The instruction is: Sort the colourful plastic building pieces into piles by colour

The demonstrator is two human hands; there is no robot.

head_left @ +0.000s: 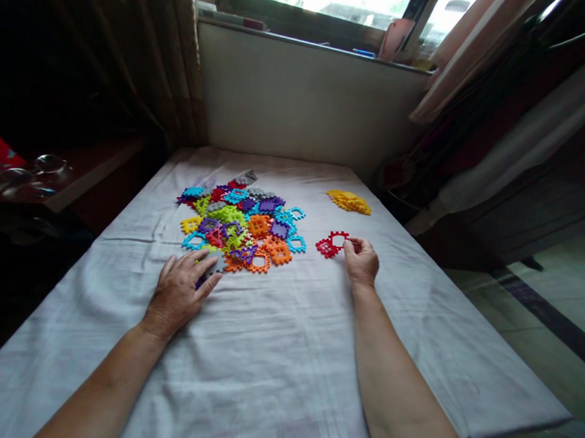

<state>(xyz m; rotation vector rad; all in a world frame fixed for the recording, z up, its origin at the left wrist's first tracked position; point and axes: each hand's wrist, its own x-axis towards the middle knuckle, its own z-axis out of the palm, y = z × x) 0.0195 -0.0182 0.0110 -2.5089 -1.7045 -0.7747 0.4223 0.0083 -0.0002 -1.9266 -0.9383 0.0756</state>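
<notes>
There are two hands and three piece clusters.

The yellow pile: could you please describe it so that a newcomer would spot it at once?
Start from the big cloth-covered table and look towards its far right corner. There, beyond the red pieces at the right hand, lies a low yellow pile with toothed edges. Unlike the many-coloured heap to its left, it is all one colour.

On my feed, the left hand and right hand are bare, as are both wrists. The left forearm and right forearm, also bare, each widen smoothly toward the elbow. I can't make out nail detail.
</notes>
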